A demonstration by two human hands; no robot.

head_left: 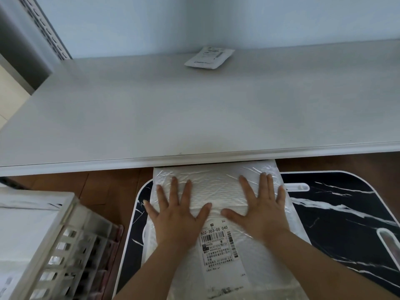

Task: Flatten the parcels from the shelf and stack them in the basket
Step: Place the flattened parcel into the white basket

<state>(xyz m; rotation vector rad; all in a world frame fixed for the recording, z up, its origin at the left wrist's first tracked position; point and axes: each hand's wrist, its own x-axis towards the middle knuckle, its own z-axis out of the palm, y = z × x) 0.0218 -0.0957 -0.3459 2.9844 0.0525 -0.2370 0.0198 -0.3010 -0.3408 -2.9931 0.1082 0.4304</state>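
Observation:
A large white padded parcel point(216, 187) with a barcode label lies flat on a black marble-pattern table point(337, 213), its far end slipping under the shelf edge. My left hand point(176, 213) and my right hand point(259, 210) press flat on it side by side, palms down, fingers spread, holding nothing. One small white parcel point(209, 57) rests at the back of the white shelf point(194, 109). At the lower left stands the white slatted basket point(71, 245), with flat white parcels point(26, 226) lying inside it.
The shelf's front edge point(194, 160) overhangs the far end of the table. A perforated shelf upright point(43, 27) rises at the upper left. Brown wooden floor point(108, 191) shows between the basket and the table. A white slot handle point(389, 245) is set in the table's right side.

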